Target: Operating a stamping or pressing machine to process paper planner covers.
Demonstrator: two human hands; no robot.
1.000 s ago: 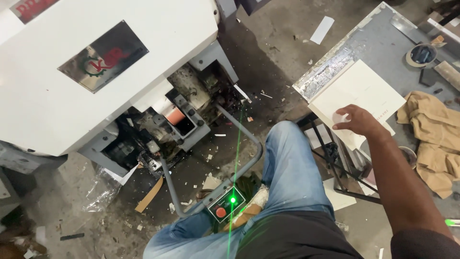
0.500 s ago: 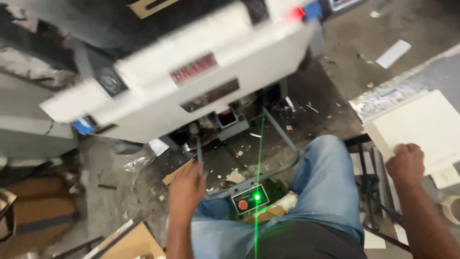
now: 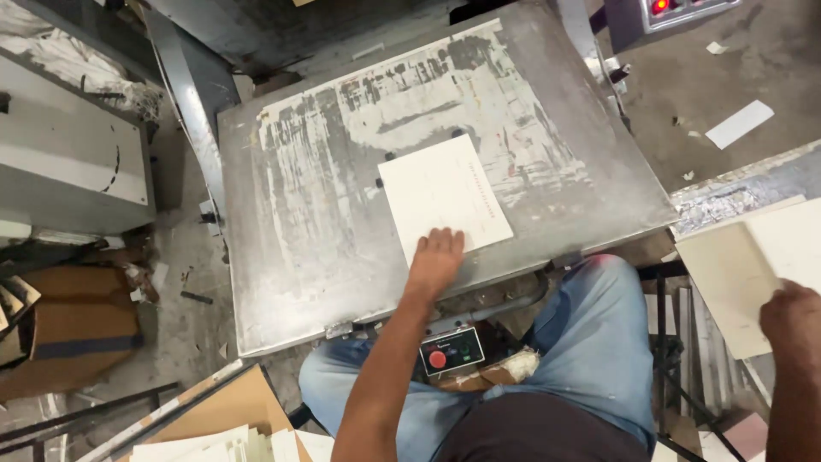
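Note:
A white card sheet [image 3: 440, 197] lies on the worn grey metal plate [image 3: 299, 231] of a machine in front of me. My left hand [image 3: 436, 258] rests flat on the sheet's near edge, fingers spread on it. At the far right my right hand [image 3: 791, 312] sits on the near corner of a stack of cream sheets [image 3: 735, 274] on a side table; the fingers curl over the stack, and whether they grip a sheet cannot be made out.
A small control box with a red button [image 3: 449, 351] sits below the plate between my knees. A brown cardboard box [image 3: 68, 329] stands at the left. More pale sheets [image 3: 214, 441] lie at the lower left. Paper scraps litter the floor [image 3: 740, 124].
The view swung up from the machine's underside to its flat plate. My left hand rose from my knee onto the white sheet. The right hand stays at the stack on the right.

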